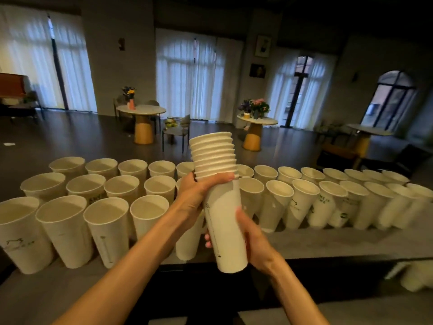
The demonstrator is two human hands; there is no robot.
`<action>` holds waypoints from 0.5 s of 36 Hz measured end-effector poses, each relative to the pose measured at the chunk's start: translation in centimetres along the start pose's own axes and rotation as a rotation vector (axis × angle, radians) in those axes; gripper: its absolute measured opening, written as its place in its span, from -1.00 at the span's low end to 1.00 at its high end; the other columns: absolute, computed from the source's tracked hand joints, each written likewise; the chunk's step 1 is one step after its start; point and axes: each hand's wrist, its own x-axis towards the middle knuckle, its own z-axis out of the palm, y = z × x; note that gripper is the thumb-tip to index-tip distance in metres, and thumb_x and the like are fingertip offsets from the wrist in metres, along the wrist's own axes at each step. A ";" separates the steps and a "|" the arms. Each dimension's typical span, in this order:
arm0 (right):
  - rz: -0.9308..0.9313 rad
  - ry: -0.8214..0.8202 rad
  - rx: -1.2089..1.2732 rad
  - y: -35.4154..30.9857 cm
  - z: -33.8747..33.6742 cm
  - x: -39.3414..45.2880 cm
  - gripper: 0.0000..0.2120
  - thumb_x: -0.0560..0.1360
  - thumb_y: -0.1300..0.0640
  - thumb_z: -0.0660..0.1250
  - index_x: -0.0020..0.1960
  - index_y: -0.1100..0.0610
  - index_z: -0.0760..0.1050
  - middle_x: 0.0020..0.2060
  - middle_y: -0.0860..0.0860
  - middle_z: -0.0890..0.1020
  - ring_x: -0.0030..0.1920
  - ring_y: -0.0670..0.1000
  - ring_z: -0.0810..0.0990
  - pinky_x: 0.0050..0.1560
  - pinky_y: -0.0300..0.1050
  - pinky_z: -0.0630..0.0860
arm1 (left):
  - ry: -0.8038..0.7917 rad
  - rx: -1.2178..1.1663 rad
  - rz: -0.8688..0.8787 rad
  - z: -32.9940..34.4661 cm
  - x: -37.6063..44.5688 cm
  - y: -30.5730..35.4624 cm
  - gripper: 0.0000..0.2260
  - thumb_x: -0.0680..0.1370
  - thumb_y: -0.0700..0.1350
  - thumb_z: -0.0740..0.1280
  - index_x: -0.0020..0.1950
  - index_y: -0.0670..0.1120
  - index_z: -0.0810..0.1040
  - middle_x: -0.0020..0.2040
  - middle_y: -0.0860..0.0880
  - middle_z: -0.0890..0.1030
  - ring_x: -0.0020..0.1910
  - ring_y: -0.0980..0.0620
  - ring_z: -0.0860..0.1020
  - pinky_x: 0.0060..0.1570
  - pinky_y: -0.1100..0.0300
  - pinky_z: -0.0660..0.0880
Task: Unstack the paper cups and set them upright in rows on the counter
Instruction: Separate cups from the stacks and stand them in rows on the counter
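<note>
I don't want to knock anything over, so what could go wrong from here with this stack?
1. The stack hangs tilted over the cups on the counter; lowering it carelessly could topple them.
2. The left hand grips near the rims, the right hand the bottom cup; a tight pull could free several cups together.

Cup stack (220, 195) between both hands: left hand (194, 195) at upper part, right hand (253, 240) lower. Upright cups (98, 221) in rows on counter (339, 242) behind and beside hands; round tables (141, 110) far behind
</note>
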 end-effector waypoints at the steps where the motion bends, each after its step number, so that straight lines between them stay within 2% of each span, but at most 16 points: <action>1: -0.020 0.046 -0.083 0.0 0.3 0.0 -0.11 0.20 -0.38 0.54 0.24 0.27 0.54 -0.03 0.31 0.66 -0.07 0.22 0.66 0.04 0.11 0.60 | 0.025 0.011 0.008 -0.1 0.3 -0.2 -0.23 0.09 0.10 0.63 0.26 -0.10 0.60 0.06 -0.09 0.73 0.09 -0.13 0.68 0.07 -0.03 0.63; 5: -0.085 0.233 -0.247 1.0 0.3 0.4 -0.13 0.12 -0.32 0.61 0.22 0.22 0.54 -0.02 0.21 0.70 -0.05 0.13 0.68 -0.02 0.01 0.62 | 0.025 0.054 0.023 0.1 1.0 -0.8 -0.25 0.05 0.13 0.61 0.20 -0.04 0.61 0.03 -0.05 0.73 0.03 -0.08 0.69 0.06 -0.06 0.65; 7: -0.105 0.304 -0.324 1.3 0.1 0.4 -0.24 0.12 -0.22 0.61 0.22 0.08 0.53 0.05 0.09 0.70 -0.01 -0.01 0.70 -0.07 -0.16 0.61 | 0.019 0.086 0.050 0.2 0.9 -1.0 -0.30 0.03 0.08 0.65 0.15 0.01 0.60 -0.01 0.00 0.73 -0.01 0.00 0.70 -0.04 0.06 0.64; 9: -0.147 0.380 -0.428 1.8 -0.3 0.4 -0.33 0.19 -0.08 0.64 0.24 -0.09 0.49 0.11 -0.04 0.65 0.07 -0.11 0.65 -0.07 -0.23 0.60 | 0.032 0.083 0.062 0.2 0.8 -1.1 -0.30 0.02 0.02 0.68 0.13 0.01 0.60 -0.02 0.01 0.73 -0.02 0.04 0.70 -0.06 0.10 0.64; 11: -0.196 0.458 -0.528 2.5 -0.9 0.8 -0.32 0.24 0.01 0.67 0.26 -0.19 0.44 0.14 -0.15 0.61 0.13 -0.18 0.59 0.01 -0.22 0.59 | 0.067 0.048 0.075 -0.2 1.1 -1.1 -0.21 -0.05 0.05 0.68 0.17 -0.01 0.59 0.01 0.00 0.73 0.03 0.01 0.70 0.00 0.04 0.64; 15: -0.156 0.588 -0.688 4.4 -2.6 2.0 -0.23 0.13 -0.16 0.68 0.23 -0.24 0.39 0.19 -0.23 0.51 0.19 -0.21 0.50 0.23 -0.12 0.52 | 0.148 -0.046 0.127 -0.8 2.4 0.4 -0.27 -0.07 0.05 0.66 0.09 -0.03 0.64 -0.01 -0.01 0.74 0.01 0.00 0.70 0.03 -0.01 0.65; 18: -0.120 0.611 -0.653 5.5 -3.7 2.8 -0.16 0.14 -0.04 0.70 0.28 -0.24 0.32 0.20 -0.27 0.49 0.24 -0.19 0.47 0.33 -0.08 0.44 | 0.197 -0.109 0.183 -1.6 3.0 2.1 -0.28 -0.01 0.06 0.66 0.13 -0.04 0.63 0.01 0.00 0.73 0.03 0.00 0.69 0.02 0.02 0.64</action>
